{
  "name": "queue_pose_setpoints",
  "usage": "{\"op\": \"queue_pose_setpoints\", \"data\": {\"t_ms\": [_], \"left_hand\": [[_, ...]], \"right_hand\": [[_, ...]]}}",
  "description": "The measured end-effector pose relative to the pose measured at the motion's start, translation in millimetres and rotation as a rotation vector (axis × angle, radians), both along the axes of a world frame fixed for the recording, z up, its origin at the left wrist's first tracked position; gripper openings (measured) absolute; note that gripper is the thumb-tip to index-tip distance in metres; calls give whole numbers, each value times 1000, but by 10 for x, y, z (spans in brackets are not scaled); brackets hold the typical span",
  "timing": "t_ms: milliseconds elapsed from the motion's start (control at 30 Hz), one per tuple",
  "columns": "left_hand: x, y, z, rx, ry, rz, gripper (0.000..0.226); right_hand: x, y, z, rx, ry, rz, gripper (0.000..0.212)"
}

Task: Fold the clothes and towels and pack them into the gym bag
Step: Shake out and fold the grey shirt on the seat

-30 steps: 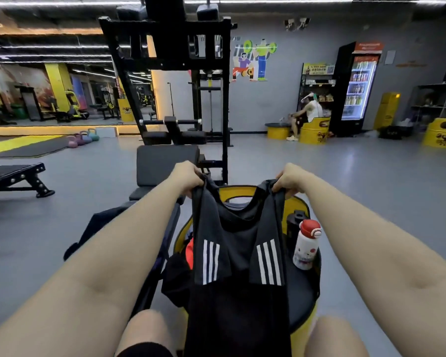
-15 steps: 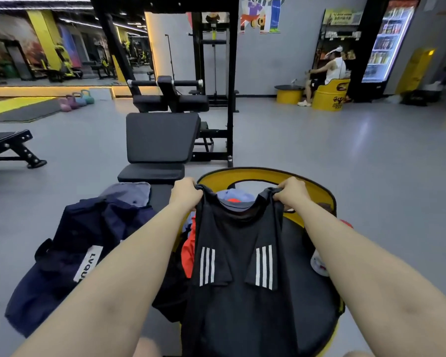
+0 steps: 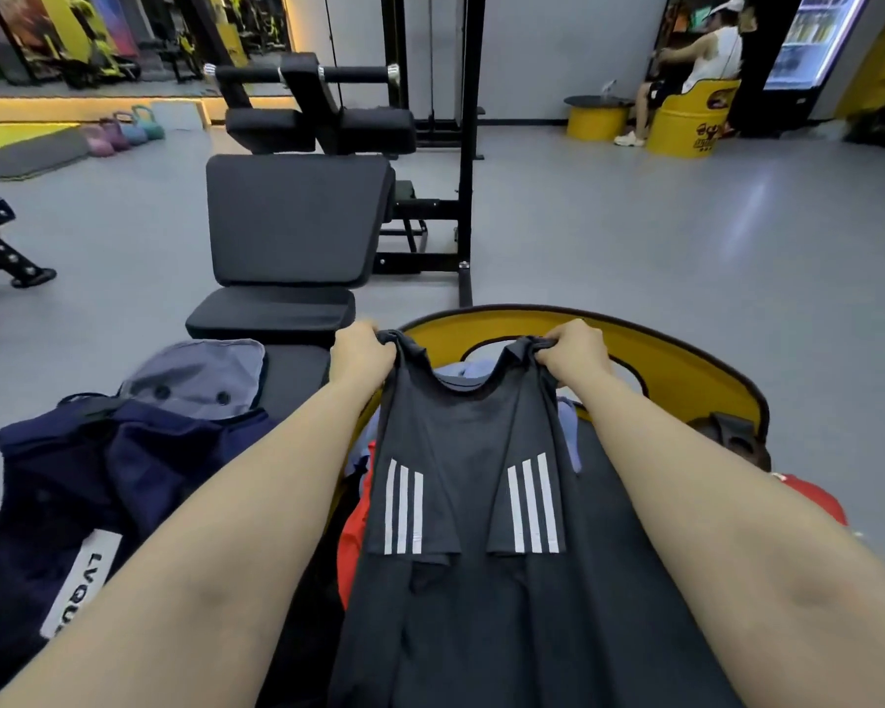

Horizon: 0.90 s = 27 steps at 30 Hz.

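Fabric hides much of the scene: the black T-shirt (image 3: 473, 554) runs off the bottom edge, so its hem cannot be seen, and it covers most of the clothes heaped under it, of which only a red piece (image 3: 351, 541) and a pale blue piece (image 3: 463, 373) peek out. The left hand (image 3: 361, 352) and the right hand (image 3: 573, 350) each have their fingers curled tight round a bunched shoulder of the shirt, holding it up over the yellow barrel seat (image 3: 675, 370), with the neckline sagging between them; the fingertips are buried in the cloth. The shirt is thin, matte knit, its short sleeves folded inward so that three white stripes show on each. A red-capped object (image 3: 808, 498) at the right is mostly masked by the right forearm and cannot be made out. To the left lies the navy gym bag (image 3: 98, 482), soft and crumpled, its grey lining flap (image 3: 200, 373) turned up, a white label partly cut off by the left forearm. It rests on a black padded bench (image 3: 297, 222) with smooth upholstery. The floor (image 3: 685, 247) is glossy grey. Farther off are coloured kettlebells (image 3: 124, 130), a black machine frame (image 3: 466, 145), a lit drinks fridge (image 3: 813, 38) and a seated person (image 3: 696, 58), cut off at the top.
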<state>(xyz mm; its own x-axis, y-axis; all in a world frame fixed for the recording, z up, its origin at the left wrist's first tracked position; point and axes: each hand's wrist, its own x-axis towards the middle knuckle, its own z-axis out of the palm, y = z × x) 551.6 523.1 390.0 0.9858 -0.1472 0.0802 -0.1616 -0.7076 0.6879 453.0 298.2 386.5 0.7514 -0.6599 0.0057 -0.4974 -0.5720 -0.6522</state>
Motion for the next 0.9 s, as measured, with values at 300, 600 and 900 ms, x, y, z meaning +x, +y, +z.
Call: {"op": "queue_pose_setpoints", "data": {"t_ms": [300, 600, 900], "left_hand": [[213, -114, -506, 76, 84, -57, 20], [-301, 185, -725, 118, 189, -116, 32], [-923, 457, -748, 112, 210, -167, 37]], "right_hand": [[244, -89, -529, 56, 87, 3, 9], [-277, 202, -613, 171, 132, 52, 51], [-975, 425, -747, 292, 316, 36, 25]]}}
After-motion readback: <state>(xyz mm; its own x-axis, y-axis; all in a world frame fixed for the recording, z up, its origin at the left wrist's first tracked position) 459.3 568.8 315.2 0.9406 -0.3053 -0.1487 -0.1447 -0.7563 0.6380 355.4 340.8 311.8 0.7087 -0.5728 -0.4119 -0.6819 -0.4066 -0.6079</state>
